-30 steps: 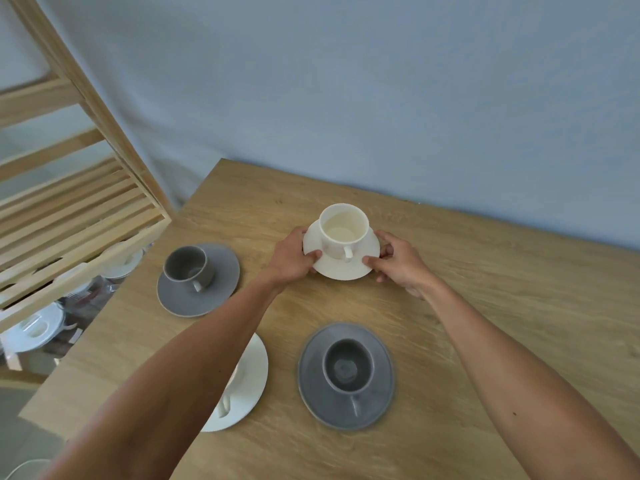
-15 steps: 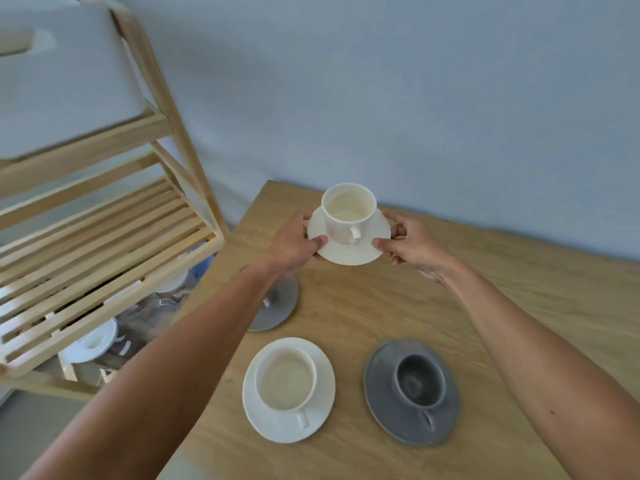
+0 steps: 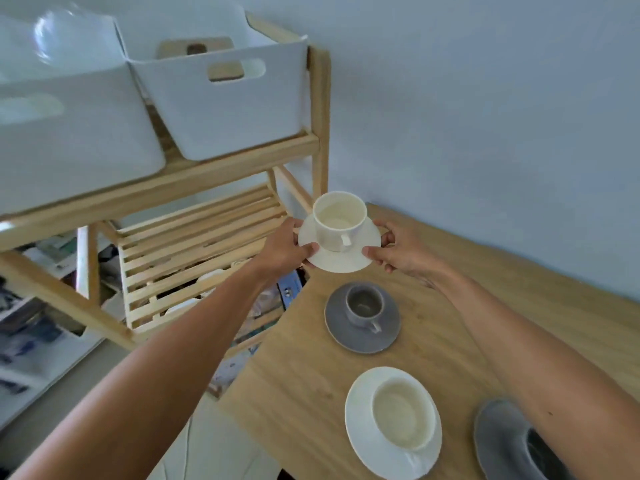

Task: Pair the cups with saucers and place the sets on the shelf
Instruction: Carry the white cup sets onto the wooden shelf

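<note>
While two white bins (image 3: 221,109) fill the wooden shelf's (image 3: 194,237) top tier, its slatted lower tier lies bare. On the surface (image 3: 304,375) sit a grey cup set (image 3: 363,317), a white set (image 3: 393,422) and another grey set (image 3: 509,445). Left hand (image 3: 282,249) and right hand (image 3: 398,249) pinch opposite rims of a white saucer (image 3: 341,258), held level beside the shelf post; its upright cup's (image 3: 339,220) handle faces the person.

Head camera looks down, close over shelf (image 3: 194,233) and table (image 3: 311,368).
</note>
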Tool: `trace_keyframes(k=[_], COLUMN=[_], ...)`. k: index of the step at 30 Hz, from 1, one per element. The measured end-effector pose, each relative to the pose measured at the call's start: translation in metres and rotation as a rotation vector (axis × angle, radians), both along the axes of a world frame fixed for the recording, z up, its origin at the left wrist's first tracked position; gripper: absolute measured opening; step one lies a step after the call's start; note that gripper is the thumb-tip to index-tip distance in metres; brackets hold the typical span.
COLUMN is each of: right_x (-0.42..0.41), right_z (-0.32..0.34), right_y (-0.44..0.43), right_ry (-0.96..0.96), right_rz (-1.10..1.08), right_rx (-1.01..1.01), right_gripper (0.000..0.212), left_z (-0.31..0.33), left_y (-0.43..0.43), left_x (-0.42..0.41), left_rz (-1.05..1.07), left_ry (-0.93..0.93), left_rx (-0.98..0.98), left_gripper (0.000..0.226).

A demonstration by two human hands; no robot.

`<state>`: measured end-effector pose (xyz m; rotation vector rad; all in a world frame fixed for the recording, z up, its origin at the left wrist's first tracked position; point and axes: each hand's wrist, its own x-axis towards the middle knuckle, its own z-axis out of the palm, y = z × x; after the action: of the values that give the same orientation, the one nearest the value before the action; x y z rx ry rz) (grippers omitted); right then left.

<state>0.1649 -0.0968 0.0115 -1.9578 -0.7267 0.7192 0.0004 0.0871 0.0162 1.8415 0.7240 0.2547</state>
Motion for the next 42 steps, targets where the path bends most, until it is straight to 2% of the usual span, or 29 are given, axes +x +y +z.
trace_keyframes(k=[10, 18, 23, 26, 34, 38, 42], right_x=[-0.049, -0.055, -0.041, -0.028, 0.017, 0.038, 0.054], right_z=[-0.021, -0.048, -0.072, -0.088, -0.124, -0.14, -0.151], right_y=[0.114, 0.185, 0.223, 0.246, 0.31, 0.341, 0.366], right_ry=[-0.084, -0.133, -0.121, -0.114, -0.16, -0.165, -0.168], right_rz=[0.231, 0.34, 0.336, 0.301, 0.194, 0.147, 0.11], right_rx=[-0.135, -0.226, -0.259, -0.255, -0.219, -0.219, -0.193], right_gripper=[0.078, 0.073, 0.074, 0.072, 0.058, 0.059, 0.057], left_z=[-0.034, -0.074, -0.1, -0.118, -0.158, -0.17, -0.174], left_y=[0.08, 0.13, 0.165, 0.191, 0.257, 0.286, 0.311], left_x=[-0.077, -0.088, -0.071, -0.054, 0.001, 0.027, 0.044], left_rz=[0.214, 0.297, 0.313, 0.322, 0.357, 0.353, 0.296], left_ry=[0.041, 0.092, 0.119, 0.14, 0.124, 0.087, 0.146], left_rx=[-0.006, -0.027, 0.01, 0.025, 0.027, 0.084, 0.189], left_gripper=[0.04, 0.038, 0.045, 0.04, 0.042, 0.047, 0.037])
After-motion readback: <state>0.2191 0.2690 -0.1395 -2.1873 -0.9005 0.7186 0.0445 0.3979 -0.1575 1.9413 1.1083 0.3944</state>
